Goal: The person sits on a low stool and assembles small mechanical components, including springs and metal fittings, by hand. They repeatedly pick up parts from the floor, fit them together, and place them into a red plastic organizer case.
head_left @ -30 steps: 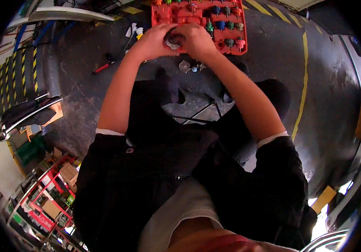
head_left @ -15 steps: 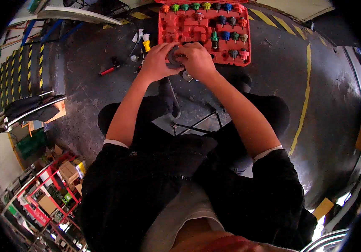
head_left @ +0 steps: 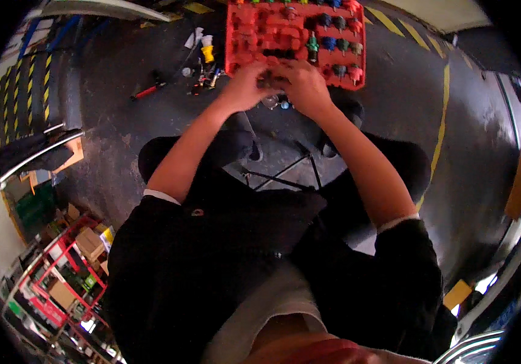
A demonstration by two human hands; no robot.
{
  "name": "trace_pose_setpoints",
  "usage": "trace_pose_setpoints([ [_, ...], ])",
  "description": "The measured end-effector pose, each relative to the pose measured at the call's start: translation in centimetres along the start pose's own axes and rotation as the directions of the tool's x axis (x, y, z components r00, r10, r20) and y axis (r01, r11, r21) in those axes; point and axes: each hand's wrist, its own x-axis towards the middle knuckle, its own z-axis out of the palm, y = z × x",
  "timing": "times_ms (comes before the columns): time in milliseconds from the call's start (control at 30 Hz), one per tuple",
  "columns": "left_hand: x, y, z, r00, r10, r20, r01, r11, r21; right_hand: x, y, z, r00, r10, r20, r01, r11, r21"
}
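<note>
Just over the front edge of an open red tool case [head_left: 272, 30], my two hands come together. My left hand [head_left: 247, 90] curls its fingers around a dark round part [head_left: 267, 80], which is mostly hidden and blurred. On the other side of that part, my right hand [head_left: 304, 88] has its fingers bent over the top. Rows of coloured adapters sit in the moulded slots of the case, and a green-topped cylindrical fitting [head_left: 313, 47] stands among them. Below my hands, a round gauge-like piece [head_left: 270, 102] shows beside a small blue-ended piece [head_left: 284, 105].
Left of the case lie a yellow-and-white bottle [head_left: 207, 50], a red-handled tool [head_left: 146, 91] and several small tools on the dark floor. A folding stand's black bars [head_left: 278, 180] show between my legs. A red-framed cart [head_left: 69, 267] with boxes stands lower left.
The case sits slightly higher in the picture. My hands have shifted a little right and closer together, and the dark round part is now more covered by my fingers.
</note>
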Motion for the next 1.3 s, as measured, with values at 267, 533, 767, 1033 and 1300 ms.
trace_pose_setpoints([
  [267,-2.0,1.2,2.6,0.962,-0.149,0.228,0.096,0.969,0.225,-2.3,1.3,-0.8,0.838,0.107,0.535,-0.212,0.967,0.139],
  [533,-0.8,-1.1,0.4,0.992,-0.004,0.13,-0.033,0.961,0.275,-1.2,0.7,-2.6,0.903,0.109,0.415,-0.203,0.96,0.191],
  [767,1.3,-3.8,-8.0,0.972,-0.163,-0.168,0.221,0.874,0.433,-1.2,2.4,-2.3,0.866,0.231,0.443,-0.215,0.973,-0.086],
  [1033,2.1,-7.5,-12.6,0.999,-0.008,-0.034,0.026,0.834,0.551,-3.3,0.6,-1.8,0.788,0.111,0.606,-0.121,0.992,-0.025],
  [1300,5.9,-12.4,-9.5,0.972,-0.233,0.029,0.188,0.845,0.501,-2.4,0.3,-0.1,0.675,0.158,0.721,-0.1,0.987,-0.124],
])
